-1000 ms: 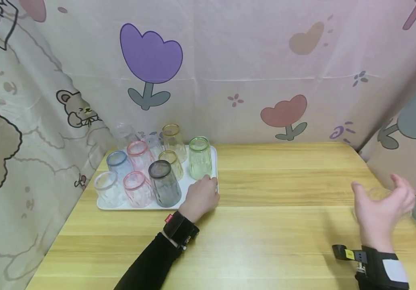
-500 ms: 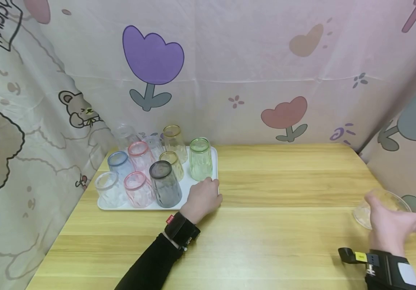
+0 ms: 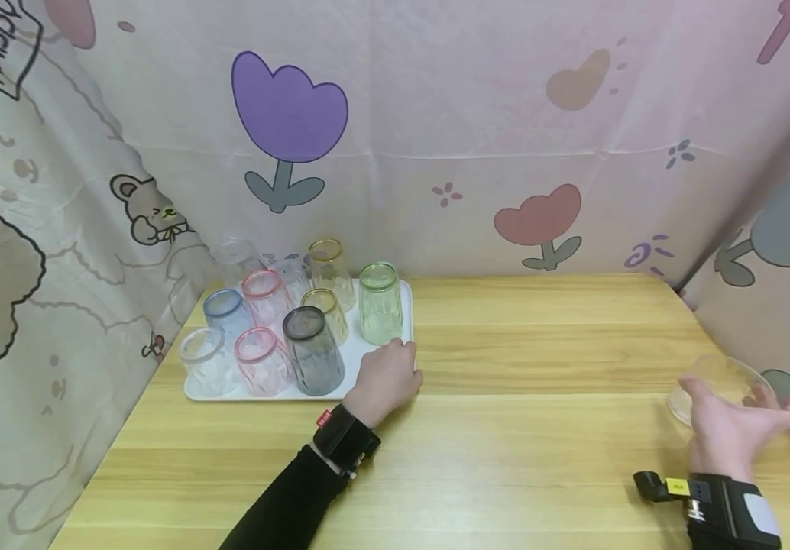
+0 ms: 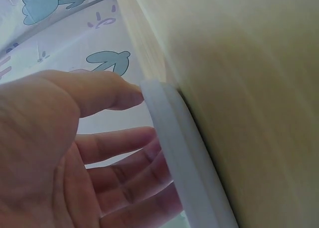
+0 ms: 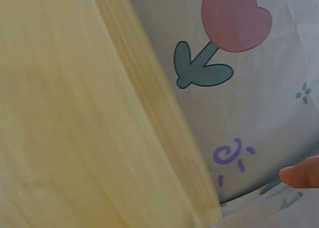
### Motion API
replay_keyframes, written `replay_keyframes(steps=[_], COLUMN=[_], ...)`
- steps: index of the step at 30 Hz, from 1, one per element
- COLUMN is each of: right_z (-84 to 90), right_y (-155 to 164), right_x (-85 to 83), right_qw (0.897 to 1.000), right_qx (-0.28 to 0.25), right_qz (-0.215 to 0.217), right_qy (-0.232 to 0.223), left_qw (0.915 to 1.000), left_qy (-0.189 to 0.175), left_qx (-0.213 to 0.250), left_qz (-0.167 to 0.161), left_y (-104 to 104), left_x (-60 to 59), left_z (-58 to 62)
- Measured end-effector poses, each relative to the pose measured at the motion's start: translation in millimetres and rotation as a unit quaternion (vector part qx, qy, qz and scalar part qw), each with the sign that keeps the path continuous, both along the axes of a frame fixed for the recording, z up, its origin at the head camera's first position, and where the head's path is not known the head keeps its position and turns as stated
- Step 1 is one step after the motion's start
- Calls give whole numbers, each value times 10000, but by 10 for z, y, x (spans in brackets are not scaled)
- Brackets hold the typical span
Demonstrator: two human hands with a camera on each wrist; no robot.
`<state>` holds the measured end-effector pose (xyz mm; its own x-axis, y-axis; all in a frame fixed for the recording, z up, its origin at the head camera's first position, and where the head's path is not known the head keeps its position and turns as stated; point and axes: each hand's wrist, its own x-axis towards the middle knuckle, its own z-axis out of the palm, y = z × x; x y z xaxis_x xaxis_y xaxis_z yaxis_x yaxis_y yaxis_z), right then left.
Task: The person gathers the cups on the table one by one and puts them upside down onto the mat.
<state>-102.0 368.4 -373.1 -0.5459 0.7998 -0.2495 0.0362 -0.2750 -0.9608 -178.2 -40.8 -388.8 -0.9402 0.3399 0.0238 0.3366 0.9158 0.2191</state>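
Observation:
A white tray [image 3: 406, 305] holds several upside-down glasses, among them a green glass [image 3: 380, 305], a dark grey glass [image 3: 314, 351], a yellow glass [image 3: 331, 309] and a pink glass [image 3: 260, 363]. My left hand [image 3: 384, 378] grips the tray's right rim, just in front of the green glass. In the left wrist view, thumb and fingertips meet the white rim [image 4: 184, 143]. At the table's right side, my right hand [image 3: 732, 428] is spread at the front of a clear, round, bowl-like vessel [image 3: 718, 374], thumb overlapping its left part. Only one fingertip [image 5: 301, 173] shows in the right wrist view.
The wooden table [image 3: 519, 458] runs back to a printed curtain [image 3: 422, 99], which also hangs along both sides. A blue glass [image 3: 226, 309] and several clear ones stand at the tray's left and back.
My right hand swung right with its fingers opening wide, then came slightly left, its fingers bending a little. The clear vessel shows more fully now. My left hand stays at the tray rim.

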Motion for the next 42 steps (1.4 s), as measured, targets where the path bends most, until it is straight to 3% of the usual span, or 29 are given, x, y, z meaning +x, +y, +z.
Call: replay_keyframes(steps=[4,13,17,23,26,32,38,42], right_z=[-69,-84,-62,-46,-29,24,149,222], right_y=[5,-43,-106,-390,-564,-870,-1183,-1408], right_x=[-23,-52,-99,-205,-262,-392,-503,-581], right_qw=[9996,9995,9997,9967,9897,9638,9446,9197], right_qx=[-4,-3,-179,-349,-682,-1301,-1232,-1084], right_qz=[219,165,179,386,748,1671,2656,3491], right_qy=[-196,-252,-73,617,1015,1617,1485,1434], left_qw=[10000,10000,9999,9998,9998,9995,9995,9995], left_qy=[-13,-4,-8,-55,-90,-140,-75,47], left_qx=[-10,66,124,173,180,288,291,287], left_qz=[49,5,-5,11,8,-26,-118,-139], left_y=[-8,-24,-28,-33,-35,-34,-32,-31], left_x=[6,7,0,-9,-8,-4,4,6], left_z=[8,24,25,15,22,37,35,46])
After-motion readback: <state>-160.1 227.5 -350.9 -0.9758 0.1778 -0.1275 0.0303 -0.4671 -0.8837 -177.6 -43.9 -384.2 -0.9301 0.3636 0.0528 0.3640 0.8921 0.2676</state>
